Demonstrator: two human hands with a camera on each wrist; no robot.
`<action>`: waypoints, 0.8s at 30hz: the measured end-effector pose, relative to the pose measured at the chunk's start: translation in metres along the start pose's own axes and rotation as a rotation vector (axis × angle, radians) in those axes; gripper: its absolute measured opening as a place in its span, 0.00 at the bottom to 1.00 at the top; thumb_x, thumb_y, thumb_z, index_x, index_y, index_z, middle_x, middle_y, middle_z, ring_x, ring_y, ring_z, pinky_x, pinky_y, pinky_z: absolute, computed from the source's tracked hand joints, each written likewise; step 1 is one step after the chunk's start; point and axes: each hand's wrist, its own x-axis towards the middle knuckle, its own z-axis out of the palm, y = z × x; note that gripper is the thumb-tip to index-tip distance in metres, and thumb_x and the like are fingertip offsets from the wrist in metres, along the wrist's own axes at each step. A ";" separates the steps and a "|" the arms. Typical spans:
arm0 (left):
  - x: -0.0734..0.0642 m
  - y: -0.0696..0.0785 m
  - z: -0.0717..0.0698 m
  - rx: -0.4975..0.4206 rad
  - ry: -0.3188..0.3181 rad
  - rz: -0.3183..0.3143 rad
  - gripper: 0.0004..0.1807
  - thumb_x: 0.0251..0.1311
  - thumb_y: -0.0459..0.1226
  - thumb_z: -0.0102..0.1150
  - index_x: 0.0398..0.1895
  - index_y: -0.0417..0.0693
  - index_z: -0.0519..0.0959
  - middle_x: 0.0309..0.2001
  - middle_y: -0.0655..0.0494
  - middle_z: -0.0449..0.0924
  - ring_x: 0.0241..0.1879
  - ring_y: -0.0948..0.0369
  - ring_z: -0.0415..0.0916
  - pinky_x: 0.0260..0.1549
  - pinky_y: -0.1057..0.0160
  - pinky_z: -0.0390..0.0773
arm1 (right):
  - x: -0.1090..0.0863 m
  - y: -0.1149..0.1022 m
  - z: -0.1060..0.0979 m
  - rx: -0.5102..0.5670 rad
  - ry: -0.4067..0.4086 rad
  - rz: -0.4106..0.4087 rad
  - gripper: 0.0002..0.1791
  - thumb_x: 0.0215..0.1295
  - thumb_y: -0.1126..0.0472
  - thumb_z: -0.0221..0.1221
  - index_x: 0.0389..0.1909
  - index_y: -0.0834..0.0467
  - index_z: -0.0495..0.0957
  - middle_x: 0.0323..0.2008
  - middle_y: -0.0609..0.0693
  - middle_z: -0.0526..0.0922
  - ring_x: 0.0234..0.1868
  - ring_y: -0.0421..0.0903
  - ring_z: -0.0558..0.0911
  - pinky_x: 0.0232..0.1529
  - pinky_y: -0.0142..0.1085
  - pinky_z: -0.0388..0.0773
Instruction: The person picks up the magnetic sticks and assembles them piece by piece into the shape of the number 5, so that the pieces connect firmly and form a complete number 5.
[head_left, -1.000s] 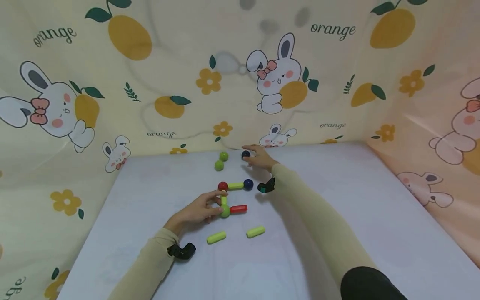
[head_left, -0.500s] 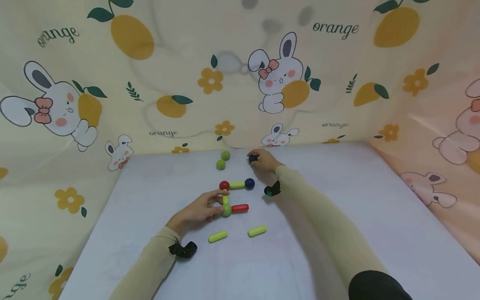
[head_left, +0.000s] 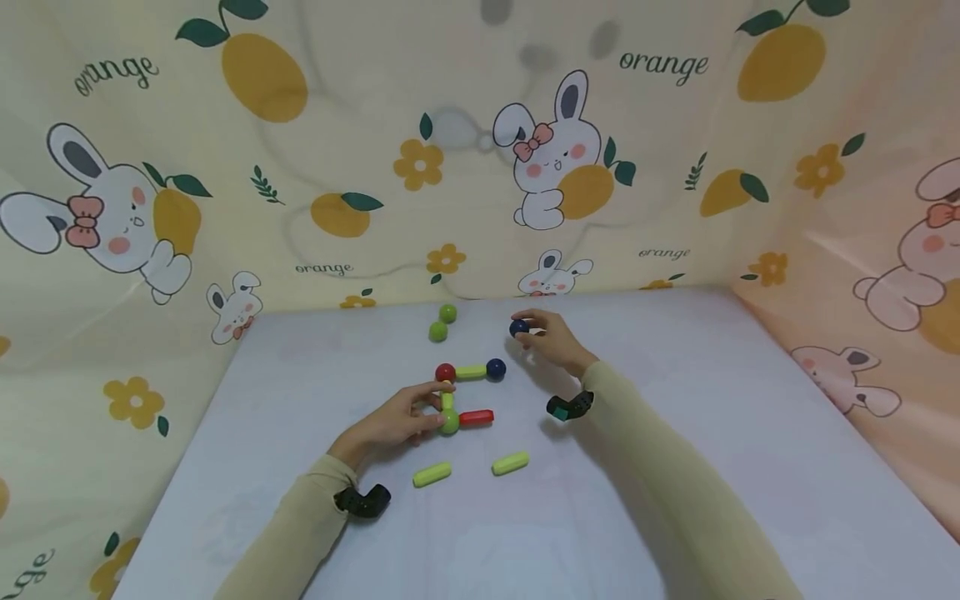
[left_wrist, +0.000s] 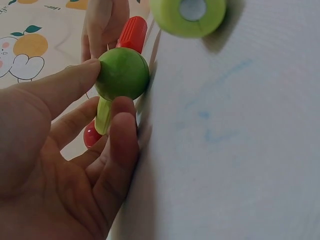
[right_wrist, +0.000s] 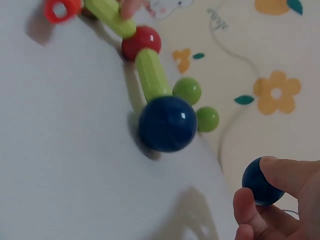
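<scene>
My right hand (head_left: 557, 342) pinches a dark blue ball (head_left: 518, 328) between thumb and fingers, lifted above the far part of the table. My left hand (head_left: 392, 422) holds a ball-and-rod toy build by its green ball (left_wrist: 123, 74), thumb on one side and fingers curled at the other. From that ball, a red rod (head_left: 476, 417) points right. A yellow-green rod (head_left: 447, 401) runs away to a red ball (head_left: 446, 372). Another yellow-green rod (head_left: 471, 372) joins the red ball to a second blue ball (right_wrist: 168, 124).
Two loose green balls (head_left: 438, 331) lie at the back of the white table (head_left: 315, 358). Nearer the front are two loose yellow-green rods (head_left: 511, 463), apart from each other. A printed cloth (head_left: 450, 200) stands as a wall behind the table.
My right hand has closed its fingers on the loose blue ball at the back, then carried it right and nearer. My left hand stays on the build.
</scene>
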 end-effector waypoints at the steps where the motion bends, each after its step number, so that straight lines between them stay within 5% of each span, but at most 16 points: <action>1: 0.000 0.000 0.000 0.001 0.001 0.000 0.29 0.70 0.37 0.59 0.73 0.49 0.66 0.56 0.43 0.74 0.21 0.62 0.68 0.25 0.66 0.74 | -0.004 0.001 0.000 0.006 0.002 -0.005 0.25 0.74 0.63 0.58 0.69 0.59 0.70 0.65 0.64 0.75 0.49 0.56 0.82 0.52 0.37 0.79; 11: 0.000 -0.003 0.000 0.000 0.006 -0.003 0.30 0.70 0.36 0.60 0.73 0.49 0.67 0.56 0.42 0.73 0.21 0.62 0.68 0.25 0.66 0.74 | -0.038 0.003 0.009 0.045 -0.008 -0.065 0.24 0.73 0.65 0.58 0.68 0.61 0.70 0.63 0.66 0.77 0.40 0.50 0.84 0.44 0.31 0.78; 18: 0.004 -0.004 -0.001 0.000 -0.001 0.000 0.29 0.70 0.37 0.59 0.73 0.51 0.67 0.56 0.43 0.73 0.21 0.61 0.69 0.24 0.67 0.75 | -0.059 0.001 0.017 0.036 -0.097 -0.112 0.23 0.70 0.66 0.61 0.63 0.65 0.71 0.60 0.66 0.78 0.43 0.55 0.86 0.45 0.34 0.79; 24: 0.004 -0.001 0.000 0.009 0.007 -0.010 0.29 0.70 0.37 0.60 0.73 0.51 0.68 0.55 0.43 0.74 0.20 0.61 0.69 0.24 0.66 0.75 | -0.070 -0.001 0.024 -0.053 -0.240 -0.120 0.18 0.69 0.63 0.63 0.57 0.60 0.74 0.58 0.64 0.81 0.43 0.48 0.84 0.44 0.35 0.78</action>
